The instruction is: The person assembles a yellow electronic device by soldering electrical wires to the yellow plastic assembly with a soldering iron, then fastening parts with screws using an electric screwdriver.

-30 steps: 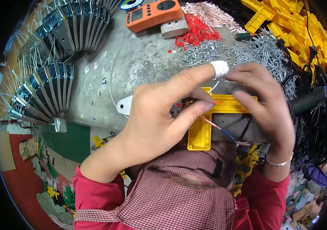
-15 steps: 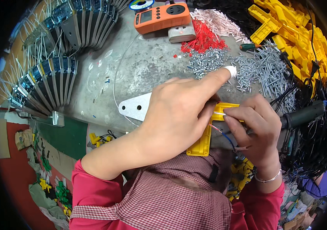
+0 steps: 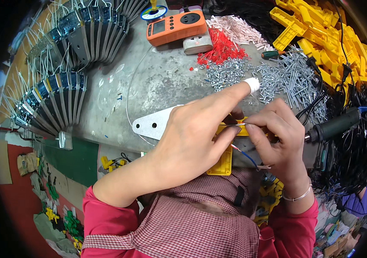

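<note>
My left hand (image 3: 192,129) lies across a yellow plastic housing (image 3: 221,165), hiding much of it. Its index finger, white wrapping at the tip, stretches toward the loose hardware; the thumb is bent in against fingers that are partly hidden. A thin white wire (image 3: 243,124) runs between the two hands. My right hand (image 3: 278,137) pinches it between thumb and index finger, and the left thumb presses at its other end. Below them hangs a blue wire (image 3: 248,156) with a reddish strand, a small pale sleeve (image 3: 263,167) at its end. Beyond my left wrist rests a grey plate with holes (image 3: 154,125).
Nuts (image 3: 224,73), screws (image 3: 291,77), red pieces (image 3: 222,46) and pale sleeves (image 3: 239,30) lie heaped beyond my hands. An orange meter (image 3: 176,26) stands farther back. Yellow housings (image 3: 321,38), a dark-green power screwdriver (image 3: 334,130) and black cables (image 3: 347,159) crowd the right.
My right hand has moved left toward the left hand, and the white wire now spans the small gap between them. The left thumb has moved onto the wire. The view has shifted slightly.
</note>
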Demonstrator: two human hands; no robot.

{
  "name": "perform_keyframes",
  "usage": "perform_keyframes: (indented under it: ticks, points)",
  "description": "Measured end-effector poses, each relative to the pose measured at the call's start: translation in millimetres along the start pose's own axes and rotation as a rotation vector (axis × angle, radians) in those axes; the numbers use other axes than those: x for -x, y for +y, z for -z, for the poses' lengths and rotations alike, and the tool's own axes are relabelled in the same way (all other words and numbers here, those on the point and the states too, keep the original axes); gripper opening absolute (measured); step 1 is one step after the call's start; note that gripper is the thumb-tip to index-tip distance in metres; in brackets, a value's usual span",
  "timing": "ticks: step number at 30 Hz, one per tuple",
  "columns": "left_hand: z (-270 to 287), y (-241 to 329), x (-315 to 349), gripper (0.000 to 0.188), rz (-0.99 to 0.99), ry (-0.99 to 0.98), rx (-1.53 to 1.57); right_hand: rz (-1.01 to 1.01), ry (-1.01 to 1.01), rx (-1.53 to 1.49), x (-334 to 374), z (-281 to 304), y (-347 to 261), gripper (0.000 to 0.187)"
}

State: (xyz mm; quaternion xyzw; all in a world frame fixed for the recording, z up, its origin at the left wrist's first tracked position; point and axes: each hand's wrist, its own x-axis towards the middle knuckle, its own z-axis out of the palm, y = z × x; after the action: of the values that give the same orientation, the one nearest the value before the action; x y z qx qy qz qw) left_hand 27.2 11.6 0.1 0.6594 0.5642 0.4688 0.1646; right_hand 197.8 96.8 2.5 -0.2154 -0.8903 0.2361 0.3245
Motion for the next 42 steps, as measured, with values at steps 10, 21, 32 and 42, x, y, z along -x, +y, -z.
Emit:
perform_keyframes:
  ticks: [10, 21, 32, 42]
  points:
    - [-1, -4, 3, 0.060, -0.195, 0.030, -0.088, -0.641, -0.241, -0.652, 8, 17, -5, 0.013]
    - [4, -8, 7, 0.057, -0.042, -0.018, 0.113, -0.659, 0.153, -0.762, 43, -10, -25, 0.009]
    - [6, -6, 6, 0.057, 0.056, -0.026, 0.249, -0.623, 0.094, -0.856, 25, -15, -26, 0.015]
    - [2, -8, 9, 0.065, -0.104, 0.060, 0.172, -0.537, 0.021, -0.486, 14, -9, -30, 0.006]
